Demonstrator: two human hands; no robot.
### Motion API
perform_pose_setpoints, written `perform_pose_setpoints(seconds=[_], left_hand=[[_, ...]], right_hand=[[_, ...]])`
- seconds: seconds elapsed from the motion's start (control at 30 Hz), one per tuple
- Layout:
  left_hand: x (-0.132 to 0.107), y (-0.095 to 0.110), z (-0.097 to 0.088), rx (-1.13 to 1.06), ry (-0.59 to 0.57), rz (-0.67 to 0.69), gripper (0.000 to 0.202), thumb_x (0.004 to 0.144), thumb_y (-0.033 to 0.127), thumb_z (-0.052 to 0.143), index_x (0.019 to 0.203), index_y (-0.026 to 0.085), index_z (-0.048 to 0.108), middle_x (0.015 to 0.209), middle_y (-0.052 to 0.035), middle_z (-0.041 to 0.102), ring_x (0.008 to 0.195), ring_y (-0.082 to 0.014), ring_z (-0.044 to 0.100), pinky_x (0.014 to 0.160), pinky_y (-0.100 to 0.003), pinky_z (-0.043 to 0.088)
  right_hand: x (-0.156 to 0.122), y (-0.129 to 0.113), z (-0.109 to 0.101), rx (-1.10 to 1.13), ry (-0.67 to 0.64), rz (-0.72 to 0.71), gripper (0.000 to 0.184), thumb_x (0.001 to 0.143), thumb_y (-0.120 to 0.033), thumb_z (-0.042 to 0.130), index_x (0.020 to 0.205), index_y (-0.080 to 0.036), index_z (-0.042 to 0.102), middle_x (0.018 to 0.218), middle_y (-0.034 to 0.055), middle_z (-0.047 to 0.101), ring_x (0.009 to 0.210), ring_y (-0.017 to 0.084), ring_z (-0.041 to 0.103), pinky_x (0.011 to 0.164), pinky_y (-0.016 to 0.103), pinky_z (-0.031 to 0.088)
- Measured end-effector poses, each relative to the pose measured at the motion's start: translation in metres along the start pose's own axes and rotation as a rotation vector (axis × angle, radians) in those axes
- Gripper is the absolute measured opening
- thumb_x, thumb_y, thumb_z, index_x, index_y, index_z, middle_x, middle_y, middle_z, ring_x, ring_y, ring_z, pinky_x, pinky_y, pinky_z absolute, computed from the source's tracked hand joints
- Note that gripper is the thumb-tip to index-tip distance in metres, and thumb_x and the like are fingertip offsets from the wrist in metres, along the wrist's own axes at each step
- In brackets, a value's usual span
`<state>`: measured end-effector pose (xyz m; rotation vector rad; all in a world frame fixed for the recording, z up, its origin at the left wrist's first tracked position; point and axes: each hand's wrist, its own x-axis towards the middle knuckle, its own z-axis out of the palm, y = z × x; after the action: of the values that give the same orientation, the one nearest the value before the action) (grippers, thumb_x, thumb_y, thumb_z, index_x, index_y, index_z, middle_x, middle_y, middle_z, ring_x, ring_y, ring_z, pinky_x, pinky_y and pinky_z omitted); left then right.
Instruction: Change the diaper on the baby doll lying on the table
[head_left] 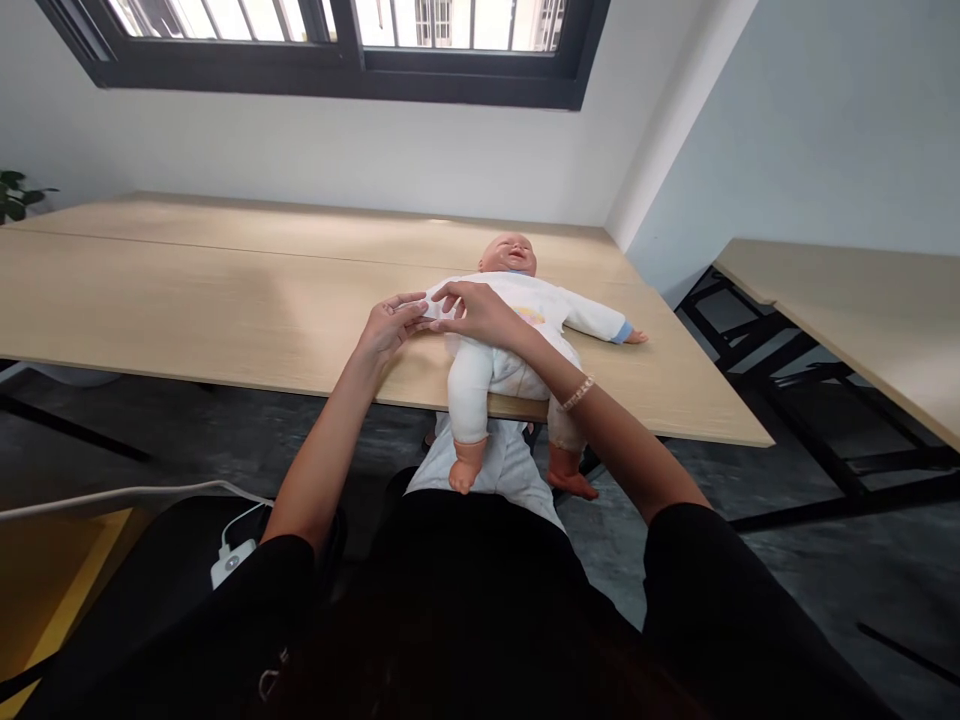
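A baby doll (517,258) lies on its back on the table, with its legs hanging over the front edge. It wears a white top (547,292) with a blue cuff and white trousers (471,385); its feet are bare. At the end of the doll's arm on the left, my left hand (394,325) has its fingers closed around the sleeve end. My right hand (480,315) reaches across the doll's body, thumb and fingers curved in a pinch on the same sleeve (435,300). My fingers hide the doll's hand there. The other doll arm (600,318) stretches out to the right.
The light wooden table (187,300) runs along the wall under a dark-framed window (472,85). A second table (862,300) stands at the right. At lower left are a black chair seat (172,560), a white cable and a small white device (232,563).
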<state>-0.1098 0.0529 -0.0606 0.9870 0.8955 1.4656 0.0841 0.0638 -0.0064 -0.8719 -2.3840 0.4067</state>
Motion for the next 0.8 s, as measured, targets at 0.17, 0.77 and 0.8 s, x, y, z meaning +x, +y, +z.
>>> perform_pose_setpoints(seconds=[0.17, 0.77, 0.8], left_hand=[[-0.002, -0.001, 0.004, -0.013, -0.090, -0.006, 0.038, 0.065, 0.019, 0.092, 0.095, 0.013, 0.070, 0.081, -0.0033, 0.077, 0.071, -0.0138, 0.073, 0.071, -0.026, 0.060], [0.016, -0.009, 0.056, -0.015, -0.264, 0.120, 0.071, 0.086, 0.087, 0.046, 0.082, 0.020, 0.065, 0.080, -0.0073, 0.070, 0.103, -0.0269, 0.070, 0.087, -0.038, 0.058], [0.019, -0.011, 0.061, -0.013, -0.287, 0.108, 0.074, 0.084, 0.091, 0.043, 0.080, 0.020, 0.064, 0.079, -0.0078, 0.069, 0.103, -0.0280, 0.070, 0.087, -0.039, 0.059]], right_hand=[[0.004, 0.005, 0.024, -0.111, 0.055, 0.039, 0.035, 0.083, -0.023, 0.077, 0.114, -0.013, 0.063, 0.103, 0.0066, 0.068, 0.086, 0.020, 0.061, 0.073, 0.029, 0.043], [-0.009, 0.005, 0.027, 0.266, 0.413, 0.079, 0.004, 0.089, -0.017, 0.068, 0.086, -0.017, 0.066, 0.084, 0.0009, 0.073, 0.077, 0.017, 0.065, 0.076, 0.028, 0.048], [-0.011, 0.004, 0.026, 0.232, 0.425, 0.058, 0.001, 0.090, -0.018, 0.067, 0.089, -0.017, 0.067, 0.088, 0.0012, 0.073, 0.080, 0.017, 0.065, 0.078, 0.028, 0.048]])
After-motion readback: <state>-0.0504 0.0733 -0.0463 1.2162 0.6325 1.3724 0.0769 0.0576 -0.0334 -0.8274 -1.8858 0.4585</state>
